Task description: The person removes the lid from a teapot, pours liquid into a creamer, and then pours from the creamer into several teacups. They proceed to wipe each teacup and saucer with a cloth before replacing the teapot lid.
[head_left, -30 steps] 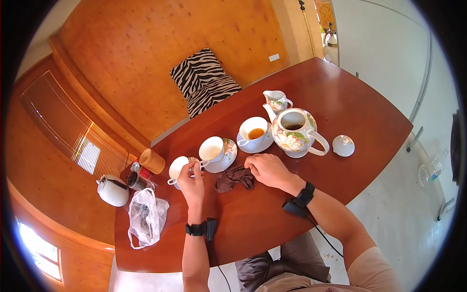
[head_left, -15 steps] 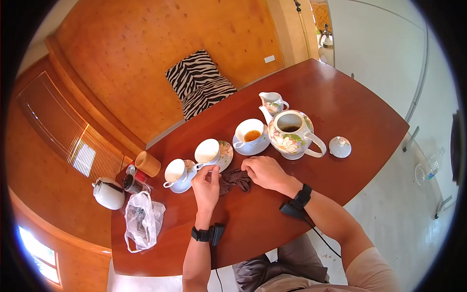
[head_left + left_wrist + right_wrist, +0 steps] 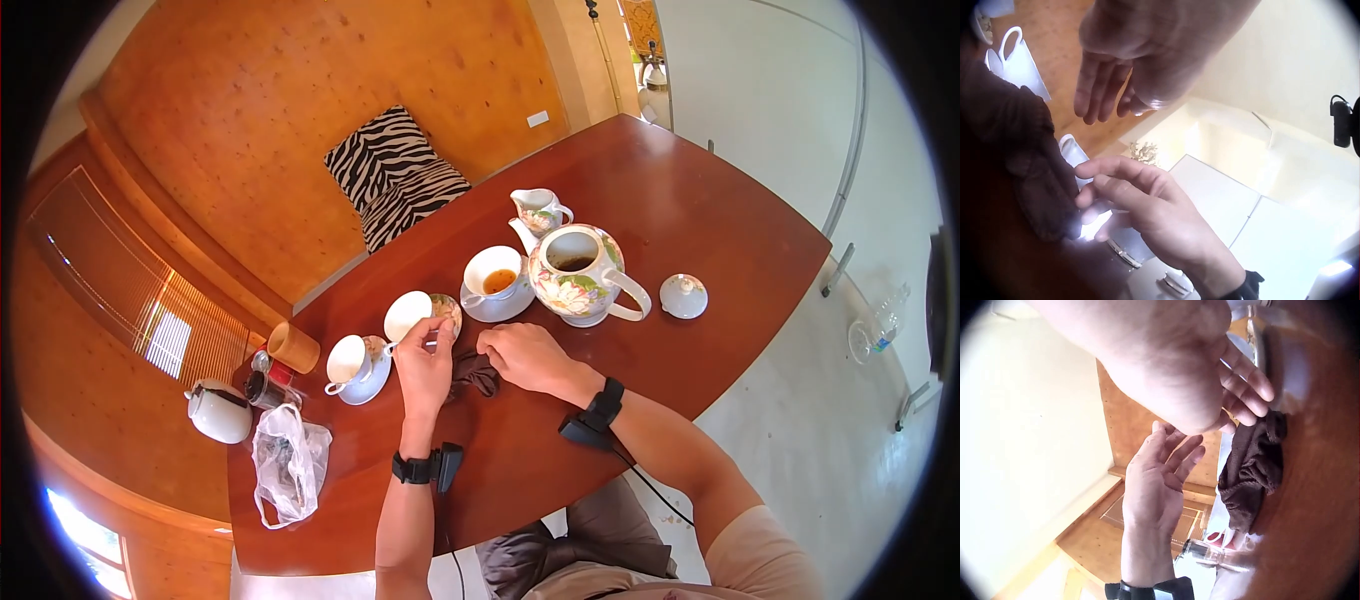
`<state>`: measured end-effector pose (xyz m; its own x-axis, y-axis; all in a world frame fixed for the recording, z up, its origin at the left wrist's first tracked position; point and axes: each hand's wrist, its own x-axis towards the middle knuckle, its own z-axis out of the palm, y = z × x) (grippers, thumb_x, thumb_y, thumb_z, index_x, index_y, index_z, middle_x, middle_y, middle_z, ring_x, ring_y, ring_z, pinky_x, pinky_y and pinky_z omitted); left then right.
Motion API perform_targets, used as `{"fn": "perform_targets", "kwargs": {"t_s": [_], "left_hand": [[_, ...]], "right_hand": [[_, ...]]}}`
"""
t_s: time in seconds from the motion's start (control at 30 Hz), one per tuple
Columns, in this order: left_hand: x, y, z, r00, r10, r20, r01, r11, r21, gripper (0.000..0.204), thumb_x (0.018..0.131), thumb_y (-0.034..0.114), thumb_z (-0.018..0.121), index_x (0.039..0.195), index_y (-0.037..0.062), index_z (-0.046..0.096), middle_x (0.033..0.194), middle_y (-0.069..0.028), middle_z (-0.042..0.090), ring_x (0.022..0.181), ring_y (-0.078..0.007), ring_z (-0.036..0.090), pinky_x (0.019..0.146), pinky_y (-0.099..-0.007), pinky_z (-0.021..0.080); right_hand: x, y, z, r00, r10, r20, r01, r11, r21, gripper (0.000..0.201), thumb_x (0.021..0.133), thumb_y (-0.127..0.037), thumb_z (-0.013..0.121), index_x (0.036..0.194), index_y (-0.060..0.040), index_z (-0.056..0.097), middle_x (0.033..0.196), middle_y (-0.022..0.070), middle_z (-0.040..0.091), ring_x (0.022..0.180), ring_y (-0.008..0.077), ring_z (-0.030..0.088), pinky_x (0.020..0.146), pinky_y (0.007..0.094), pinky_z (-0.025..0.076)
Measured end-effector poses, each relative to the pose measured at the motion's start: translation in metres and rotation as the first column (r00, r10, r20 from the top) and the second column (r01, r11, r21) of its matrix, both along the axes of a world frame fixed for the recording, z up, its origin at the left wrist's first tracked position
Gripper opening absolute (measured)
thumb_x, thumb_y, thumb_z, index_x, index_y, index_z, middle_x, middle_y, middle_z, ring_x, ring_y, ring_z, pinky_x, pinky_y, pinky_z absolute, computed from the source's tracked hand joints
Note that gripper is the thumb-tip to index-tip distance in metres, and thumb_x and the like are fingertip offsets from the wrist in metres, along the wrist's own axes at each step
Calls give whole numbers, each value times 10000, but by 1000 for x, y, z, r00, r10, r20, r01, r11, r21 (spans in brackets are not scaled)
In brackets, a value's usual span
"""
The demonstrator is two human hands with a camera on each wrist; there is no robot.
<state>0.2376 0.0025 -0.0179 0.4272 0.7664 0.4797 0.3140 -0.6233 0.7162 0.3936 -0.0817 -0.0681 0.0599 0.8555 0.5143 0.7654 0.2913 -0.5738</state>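
My left hand (image 3: 424, 372) hovers palm inward in front of the middle teacup (image 3: 406, 313), fingers loosely extended and nothing in them. Facing it, my right hand (image 3: 530, 356) is held beside a crumpled dark brown cloth (image 3: 1249, 472), its fingers relaxed and bare of any object. In the head view the left hand partly hides that cloth. Three white cups stand on floral saucers: the left cup (image 3: 346, 360), the middle one, and a right cup (image 3: 490, 268) with amber tea in it. Beyond the right hand sits a floral teapot (image 3: 566, 292), lidless, with dark liquid inside.
The teapot lid (image 3: 684, 298) lies right of the pot, and a small creamer (image 3: 541, 208) stands behind it. Along the left edge are a plastic bag (image 3: 290, 462), a white kettle (image 3: 218, 412), a dark jar (image 3: 264, 390) and a wooden cup (image 3: 294, 347).
My left hand has moved right, away from the left cup and over part of the cloth. The right hand keeps its place near the cloth. The head view has shifted slightly.
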Motion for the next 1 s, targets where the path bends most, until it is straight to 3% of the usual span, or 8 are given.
{"fn": "perform_targets", "kwargs": {"t_s": [0.1,0.43,0.83,0.9,1.0], "left_hand": [[6,5,1,998,-9,54,7,999,37,197,967,148,678,981,-44,721,812,-105,736,752,-140,689,659,-288,528],[11,18,24,961,-80,265,101,993,-63,223,1014,156,632,970,-53,697,826,-53,708,767,-105,661,711,-266,554],[-11,33,20,974,-160,159,190,962,-194,224,1013,174,634,964,-34,701,857,-47,723,743,-97,668,686,-261,563],[-15,33,21,971,-238,-15,225,936,-272,219,1007,169,636,969,-35,704,851,-46,723,737,-101,665,682,-262,557],[-18,33,23,953,-299,-51,269,911,-312,214,999,163,637,992,-38,709,854,-52,727,726,-107,664,677,-267,550]], "right_hand": [[0,1,0,1000,-2,-4,2,1000,9,78,839,-55,617,895,-26,663,857,161,715,831,352,691,736,476,550],[1,1,-1,1000,-3,-7,3,999,-35,104,873,-62,592,945,-48,665,892,132,720,837,346,687,743,475,548],[2,3,-2,1000,1,-29,-1,1000,-20,89,906,-75,594,950,-57,669,858,131,717,810,351,686,717,474,541],[3,3,-2,1000,-1,-29,0,1000,-30,92,907,-77,596,955,-53,671,862,134,719,810,353,686,719,471,542],[4,4,-4,999,-4,-39,3,999,-32,101,909,-79,597,960,-42,676,874,139,722,814,356,687,725,462,544]]}}
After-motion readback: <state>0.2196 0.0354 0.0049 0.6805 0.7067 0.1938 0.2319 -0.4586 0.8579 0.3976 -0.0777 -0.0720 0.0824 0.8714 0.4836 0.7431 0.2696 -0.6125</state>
